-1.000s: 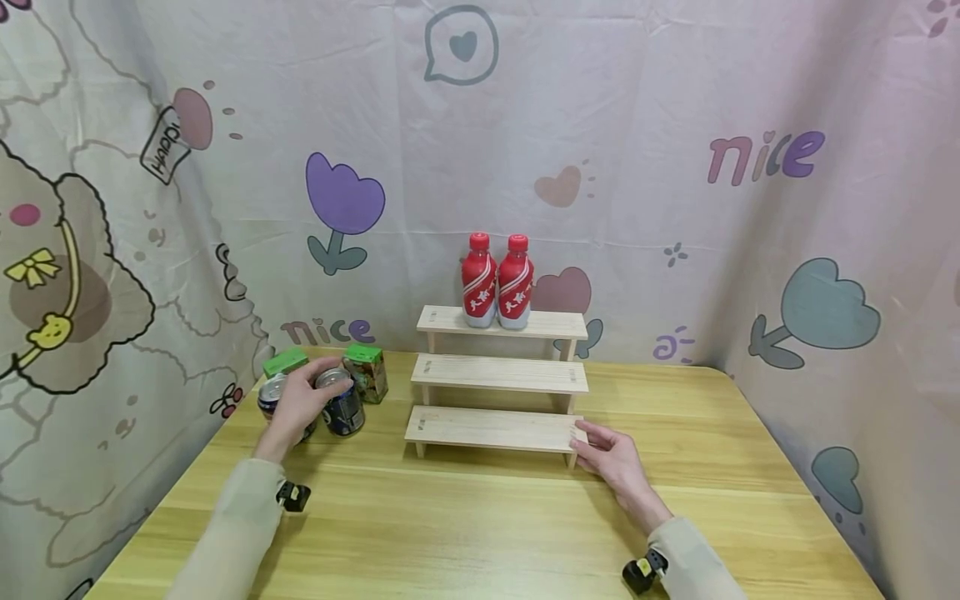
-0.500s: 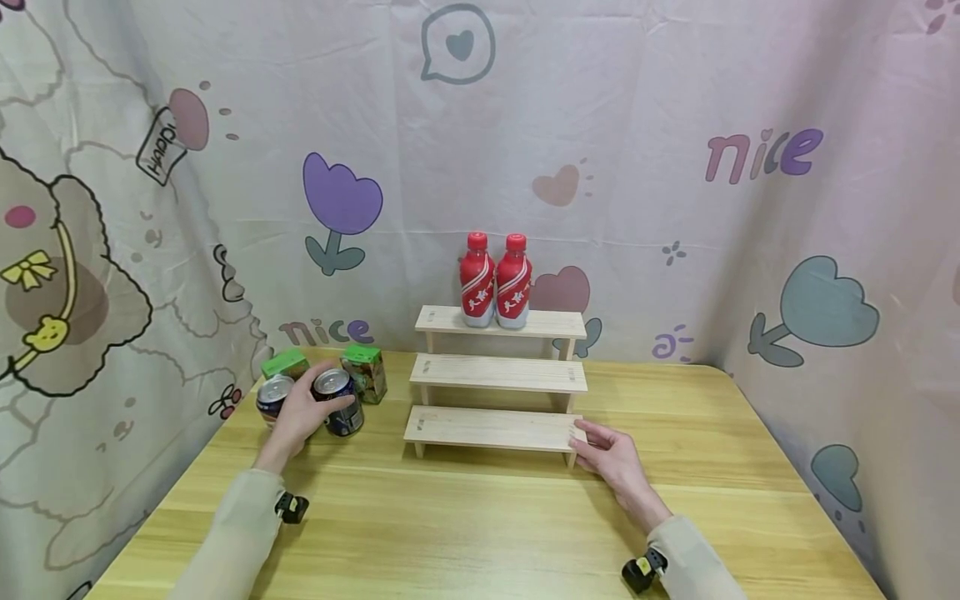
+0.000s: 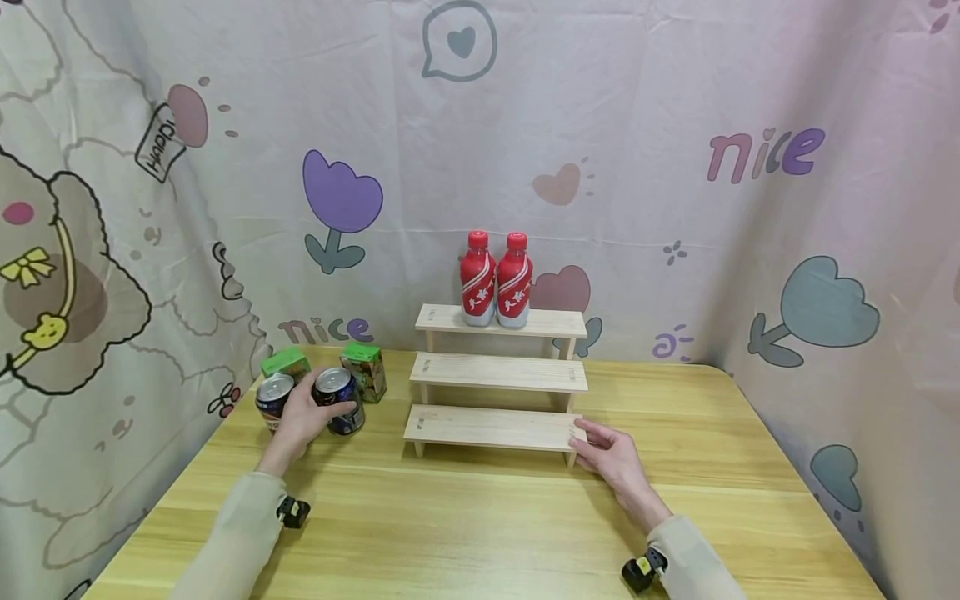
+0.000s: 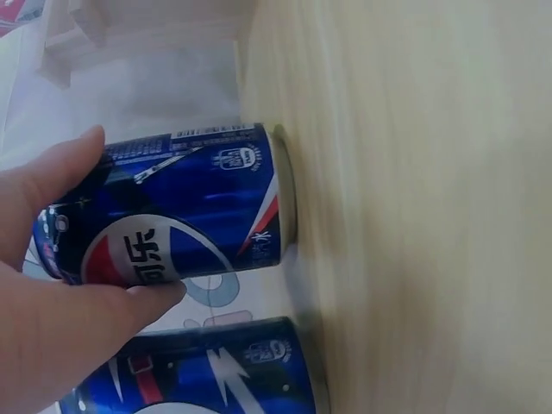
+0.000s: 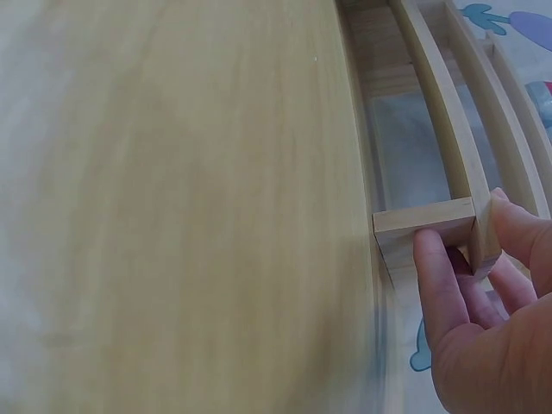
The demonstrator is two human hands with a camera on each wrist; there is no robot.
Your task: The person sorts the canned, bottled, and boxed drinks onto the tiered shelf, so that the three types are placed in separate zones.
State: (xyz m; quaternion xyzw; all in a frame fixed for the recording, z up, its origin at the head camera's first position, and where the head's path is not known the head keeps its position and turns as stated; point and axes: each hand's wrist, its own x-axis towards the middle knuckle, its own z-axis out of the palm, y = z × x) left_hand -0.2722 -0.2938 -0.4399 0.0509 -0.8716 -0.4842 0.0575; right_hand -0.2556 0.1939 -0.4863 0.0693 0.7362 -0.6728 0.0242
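Observation:
My left hand grips a blue soda can that stands upright on the table at the left. In the left wrist view thumb and fingers lie around the upper part of this soda can. A second blue soda can stands just left of the hand, partly covered by it. Over on the right, my right hand holds the right end of the lowest step of a three-step wooden display shelf. The right wrist view shows its fingertips against the shelf's leg and the thumb on the board.
Two red-capped bottles stand side by side on the top step. Behind the cans are two small green-topped boxes, one box right of the held can, another box farther left. A printed cloth hangs behind the wooden table.
My left hand has lowered slightly around the can, and more of the second can shows. The can stays on the table. The right hand has not moved.

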